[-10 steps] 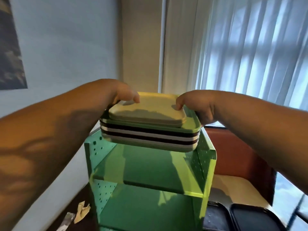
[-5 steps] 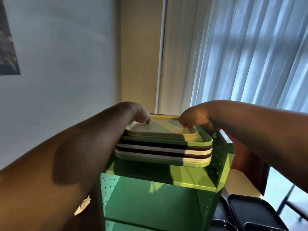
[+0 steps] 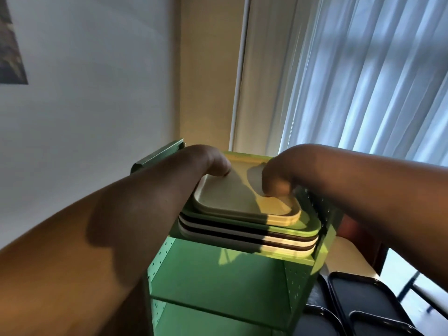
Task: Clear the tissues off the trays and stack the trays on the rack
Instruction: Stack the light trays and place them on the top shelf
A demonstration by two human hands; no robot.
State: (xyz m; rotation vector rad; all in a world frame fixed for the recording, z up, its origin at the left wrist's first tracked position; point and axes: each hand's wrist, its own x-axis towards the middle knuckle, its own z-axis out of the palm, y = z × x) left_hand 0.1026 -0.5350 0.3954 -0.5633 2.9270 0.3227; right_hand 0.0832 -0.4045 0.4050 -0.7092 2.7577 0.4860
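Pale walls and a curtained window (image 3: 363, 81) backed the green rack (image 3: 225, 282), which stood in the corner by the window. At the stack's left edge the left hand (image 3: 208, 161) gripped the trays (image 3: 247, 221), thumb curled onto the top cream tray (image 3: 232, 197) — the other fingers were hidden below the rim. The right hand (image 3: 278, 175) held the right edge the same way, thumb pressed down on the cream surface, fingers out of sight.

A second before, the stack had hung above the rack's top shelf with the shelf floor open beneath it; half a second before, it was nearly down. Now it sat on the top shelf between the perforated side walls, its front edge flush with the shelf lip. That likely meant the stacking step was all but done, with only the release left — though both hands had not let go.

Lower shelves stood beneath. Two dark trays (image 3: 358, 309) lay on the table at the rack's right, so more may remain to clear. No brand, label or writing could be read anywhere.
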